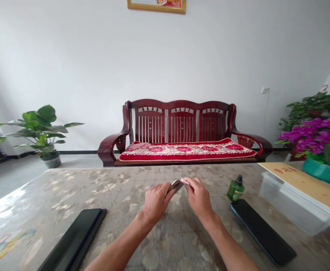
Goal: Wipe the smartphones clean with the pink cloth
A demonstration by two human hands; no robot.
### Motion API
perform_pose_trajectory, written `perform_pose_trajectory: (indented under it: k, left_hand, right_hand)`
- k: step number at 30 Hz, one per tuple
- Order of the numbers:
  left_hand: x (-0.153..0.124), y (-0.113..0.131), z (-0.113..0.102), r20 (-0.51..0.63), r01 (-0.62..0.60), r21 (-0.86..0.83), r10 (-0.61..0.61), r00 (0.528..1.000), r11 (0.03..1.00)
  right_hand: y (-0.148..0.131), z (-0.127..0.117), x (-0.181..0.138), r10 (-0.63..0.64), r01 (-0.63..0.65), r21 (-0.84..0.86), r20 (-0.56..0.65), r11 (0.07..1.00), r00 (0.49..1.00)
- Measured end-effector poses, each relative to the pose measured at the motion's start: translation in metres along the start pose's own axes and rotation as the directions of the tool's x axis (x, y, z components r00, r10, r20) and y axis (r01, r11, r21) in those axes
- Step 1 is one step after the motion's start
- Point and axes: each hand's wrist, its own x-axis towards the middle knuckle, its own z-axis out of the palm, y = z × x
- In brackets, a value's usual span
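Note:
In the middle of the view, above the table, my left hand (156,198) is closed around a smartphone (176,184), held tilted with its camera end away from me. Close to the phone's far end, my right hand (199,197) pinches a small pale piece (185,181) between thumb and fingers. What this piece is, and whether it touches the phone, I cannot tell. A dark phone-like slab (74,239) lies left of my forearms. To the right rests another black one (262,231), with a small green bottle (235,189) standing upright just behind it.
A patterned cover lies over the table (120,210). Coloured rubber bands (7,244) are at its left. A clear plastic box (289,205) with a tan board (308,184) on top stands right, near purple flowers (320,135). Beyond is a wooden bench (182,124).

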Motion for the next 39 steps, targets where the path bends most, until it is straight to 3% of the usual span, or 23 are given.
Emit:
perform_pose_trajectory:
  k: [9, 15, 24, 29, 33, 39]
  left_hand:
    - [-0.009, -0.013, 0.003, -0.131, -0.103, -0.116, 0.088, 0.988, 0.988]
    - [-0.013, -0.019, 0.004, -0.176, -0.112, -0.13, 0.088, 0.98, 0.985]
    - [-0.015, -0.025, 0.005, -0.2, -0.178, -0.137, 0.149, 0.969, 0.974]
    - [-0.016, -0.027, 0.006, -0.234, -0.11, -0.232, 0.054, 0.971, 0.966]
    - [-0.015, -0.026, 0.013, -0.25, -0.013, -0.353, -0.081, 0.965, 0.936]
    - [-0.008, -0.014, 0.021, -0.23, 0.05, -0.408, -0.155, 0.961, 0.912]
  right_hand:
    - [-0.027, -0.006, 0.001, -0.119, 0.119, 0.011, 0.004, 0.993, 0.993]
    - [-0.016, -0.005, -0.001, -0.077, 0.078, -0.034, 0.039, 0.996, 0.996]
    - [-0.041, -0.01, -0.001, -0.159, 0.154, 0.09, 0.046, 0.984, 0.986]
    - [-0.02, -0.002, -0.001, 0.017, -0.017, 0.03, 0.02, 0.999, 1.0]
    - [-0.013, 0.003, 0.001, 0.201, -0.201, 0.167, 0.021, 0.965, 0.979]
    - [-0.018, 0.01, 0.0, 0.437, -0.501, 0.517, 0.25, 0.694, 0.864]
